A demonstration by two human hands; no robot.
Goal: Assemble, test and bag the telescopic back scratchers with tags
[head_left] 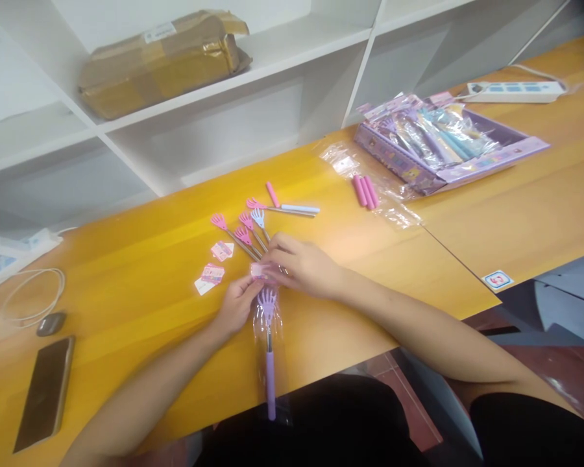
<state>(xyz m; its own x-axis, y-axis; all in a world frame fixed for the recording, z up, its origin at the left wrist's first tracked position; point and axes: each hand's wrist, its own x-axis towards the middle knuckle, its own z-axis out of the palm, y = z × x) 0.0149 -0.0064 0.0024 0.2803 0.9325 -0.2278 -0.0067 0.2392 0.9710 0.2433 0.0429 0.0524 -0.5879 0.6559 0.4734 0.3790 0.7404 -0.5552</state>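
A purple back scratcher (270, 383) with a metal shaft lies inside a clear plastic bag (279, 324), its handle toward me and past the table's front edge. My left hand (237, 301) pinches the bag's top edge beside a small pink-and-white card (257, 270). My right hand (306, 264) closes on the other side of the same end; its fingertips are partly blurred. Just beyond my fingers lie several pink back scratcher heads (244, 235) and a light blue back scratcher head (257, 217) on metal shafts, partly covered by my right hand.
Small printed cards (213, 274) lie left of the hands. Pink handle tubes (365, 192) rest by loose clear bags (340, 161). A purple display box (496, 165) holds bagged back scratchers. A phone (43, 394), power strips (516, 92) and a shelf with a taped carton (160, 68) surround the table.
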